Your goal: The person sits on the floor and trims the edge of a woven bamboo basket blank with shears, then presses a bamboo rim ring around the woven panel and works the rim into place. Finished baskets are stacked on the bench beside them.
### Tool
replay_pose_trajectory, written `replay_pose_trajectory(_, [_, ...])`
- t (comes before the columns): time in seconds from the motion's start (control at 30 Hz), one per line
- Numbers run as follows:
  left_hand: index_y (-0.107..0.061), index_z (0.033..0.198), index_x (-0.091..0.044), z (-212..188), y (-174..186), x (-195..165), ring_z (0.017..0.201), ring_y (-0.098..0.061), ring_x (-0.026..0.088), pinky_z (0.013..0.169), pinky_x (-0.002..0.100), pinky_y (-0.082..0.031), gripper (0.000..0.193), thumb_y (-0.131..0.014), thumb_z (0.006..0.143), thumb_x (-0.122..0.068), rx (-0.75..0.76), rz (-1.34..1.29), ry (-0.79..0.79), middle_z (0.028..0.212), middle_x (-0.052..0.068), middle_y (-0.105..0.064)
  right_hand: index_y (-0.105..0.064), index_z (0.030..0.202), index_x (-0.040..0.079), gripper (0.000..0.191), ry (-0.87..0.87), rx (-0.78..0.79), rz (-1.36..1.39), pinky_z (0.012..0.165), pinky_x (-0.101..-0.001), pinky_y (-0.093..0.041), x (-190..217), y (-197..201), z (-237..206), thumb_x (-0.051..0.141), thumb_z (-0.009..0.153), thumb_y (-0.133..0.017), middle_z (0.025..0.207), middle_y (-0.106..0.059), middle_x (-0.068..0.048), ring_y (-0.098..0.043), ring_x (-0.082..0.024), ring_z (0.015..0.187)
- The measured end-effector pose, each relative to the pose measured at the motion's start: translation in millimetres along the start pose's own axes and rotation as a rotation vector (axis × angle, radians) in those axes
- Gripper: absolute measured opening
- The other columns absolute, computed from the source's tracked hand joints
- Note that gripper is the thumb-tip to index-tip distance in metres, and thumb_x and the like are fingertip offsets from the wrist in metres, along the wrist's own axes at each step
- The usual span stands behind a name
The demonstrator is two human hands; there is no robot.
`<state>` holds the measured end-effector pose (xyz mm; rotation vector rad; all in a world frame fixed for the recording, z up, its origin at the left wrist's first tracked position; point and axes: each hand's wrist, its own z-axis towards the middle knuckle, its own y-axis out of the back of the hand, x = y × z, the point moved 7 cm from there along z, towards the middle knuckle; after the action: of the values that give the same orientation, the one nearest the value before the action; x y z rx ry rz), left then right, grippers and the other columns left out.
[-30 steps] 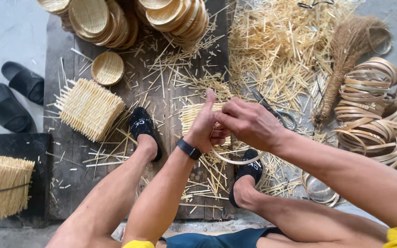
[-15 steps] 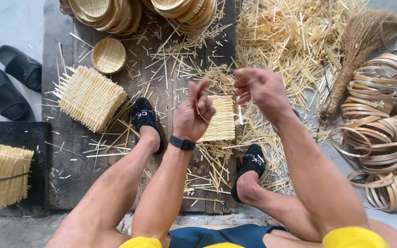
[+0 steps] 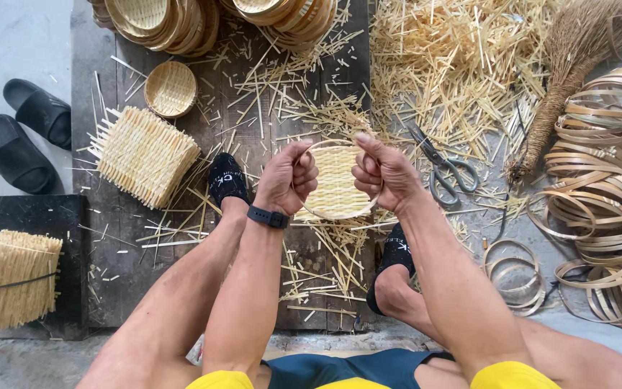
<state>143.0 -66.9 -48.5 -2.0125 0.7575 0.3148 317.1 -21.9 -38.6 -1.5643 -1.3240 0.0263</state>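
pale yellow woven tray [image 3: 336, 184]

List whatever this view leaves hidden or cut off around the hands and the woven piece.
Head view only:
- Both side edges of the round woven mat: covered by the left hand and right hand.
- Whether a hoop sits around the mat: too fine to tell.
- Right foot: partly behind the right forearm.
- Stacked baskets: cut off by the top edge.
- Bundle of strips: cut off by the left edge.

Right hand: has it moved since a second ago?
Yes. The right hand has lifted off the woven mat and swung right, toward the scissors, and now grips the mat's right edge.
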Motion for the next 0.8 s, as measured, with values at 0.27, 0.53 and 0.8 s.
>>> replay_pose_trajectory(0.27, [-0.059,0.07,-0.011,3,12,13,0.044,-0.032,0.007,0.04,0.024,-0.025,0.033,-0.064,0.1,-0.024,-0.102,-0.136,-0.041,0.053,-0.006,-0.041,-0.064,0.074,0.005,0.04,0.086,-0.107,-0.099,0.045,-0.0243,-0.042,1,23,3,0.038,0.097,-0.068,0.061,-0.053,-0.001,-0.048,-0.011,0.051])
replay_pose_trajectory(0.53, [-0.066,0.081,-0.008,22,90,28,0.048,-0.049,0.008,0.046,0.028,-0.045,0.005,-0.069,0.077,-0.009,-0.479,0.323,-0.276,0.06,-0.002,-0.063,-0.074,0.101,0.005,0.022,0.033,-0.552,-0.901,0.061,-0.027,-0.059,-23,84,16,0.017,0.083,-0.079,0.086,-0.075,-0.008,-0.07,-0.013,0.07])
replay_pose_trajectory(0.8, [-0.082,0.092,-0.009,36,140,42,0.072,-0.075,0.022,0.072,0.032,-0.058,0.02,-0.086,0.075,-0.017,-0.677,1.287,-0.364,0.083,0.012,-0.078,-0.08,0.097,0.013,0.016,0.001,-0.699,-1.34,0.084,-0.035,-0.058,-62,120,43,0.02,0.082,-0.083,0.095,-0.078,-0.007,-0.072,-0.017,0.083])
